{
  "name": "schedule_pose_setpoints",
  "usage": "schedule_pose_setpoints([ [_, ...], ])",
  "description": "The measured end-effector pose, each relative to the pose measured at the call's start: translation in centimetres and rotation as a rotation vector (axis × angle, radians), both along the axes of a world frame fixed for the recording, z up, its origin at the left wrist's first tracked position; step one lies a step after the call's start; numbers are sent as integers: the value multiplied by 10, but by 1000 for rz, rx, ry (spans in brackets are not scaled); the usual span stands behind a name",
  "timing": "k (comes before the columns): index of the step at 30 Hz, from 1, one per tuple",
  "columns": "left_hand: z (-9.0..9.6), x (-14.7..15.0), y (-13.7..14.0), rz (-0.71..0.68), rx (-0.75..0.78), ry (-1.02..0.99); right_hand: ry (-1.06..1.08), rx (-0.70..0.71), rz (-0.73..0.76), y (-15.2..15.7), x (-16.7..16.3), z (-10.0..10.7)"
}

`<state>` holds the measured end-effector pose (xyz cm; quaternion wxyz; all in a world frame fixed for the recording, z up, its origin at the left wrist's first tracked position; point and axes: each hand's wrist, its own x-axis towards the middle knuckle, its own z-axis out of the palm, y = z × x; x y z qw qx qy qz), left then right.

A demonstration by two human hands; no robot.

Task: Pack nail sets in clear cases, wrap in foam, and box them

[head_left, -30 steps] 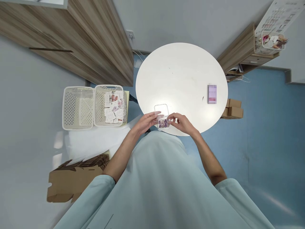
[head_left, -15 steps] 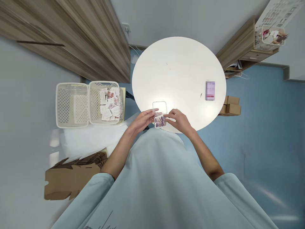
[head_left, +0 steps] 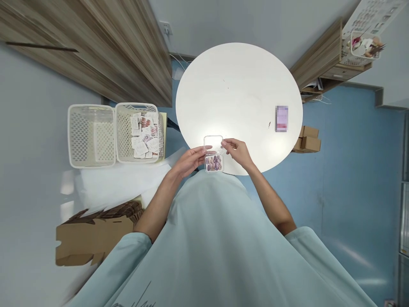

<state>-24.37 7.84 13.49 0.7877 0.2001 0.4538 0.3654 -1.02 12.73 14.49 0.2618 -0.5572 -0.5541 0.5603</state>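
Note:
A small clear plastic box (head_left: 214,163) with its lid (head_left: 213,142) raised lies at the near edge of the white table, close to my body. Rows of purple and brownish press-on nails show inside it. My left hand (head_left: 191,159) holds the box from the left, fingers reaching across the hinge. At the lid's right edge, my right hand (head_left: 237,150) has thumb and fingers pinched together on the clear plastic.
The round white table (head_left: 236,76) bears a blurred purple packet (head_left: 281,119) on the right. Two white baskets stand at left, one bare inside (head_left: 91,136), one with several packed nail sets (head_left: 145,135). Flattened cardboard (head_left: 96,238) lies below them; brown boxes (head_left: 309,143) sit on the floor at right.
My right hand has moved up from the nails to the lid's right edge, and its fingers have closed. The nails are now in full view. My left hand stays on the box.

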Motion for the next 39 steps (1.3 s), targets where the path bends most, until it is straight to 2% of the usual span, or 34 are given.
schedule_pose_setpoints([
  [3, -3, 1, -5, -13, -18, -26, 145, -132, -8, 4, -9, -9],
  [7, -10, 3, -16, 40, -34, -33, 205, -125, -56, 3, -17, -12],
  [13, -20, 2, -33, 105, -58, -52, 156, -117, -75, 5, -17, -8],
  [17, -23, -1, -34, 123, -81, -36, 128, -78, -47, 6, -16, -5],
  [23, -20, -4, -27, 146, -63, -40, 56, 90, -21, -1, -11, 10],
  [29, -17, -5, -22, 163, -30, -43, 12, 230, 111, -17, 2, 29],
  [34, -14, -3, -16, 174, -31, -50, 54, 234, 212, -31, 12, 25],
  [39, -11, -3, -12, 149, -17, 9, 58, 190, 215, -38, 16, 14],
])
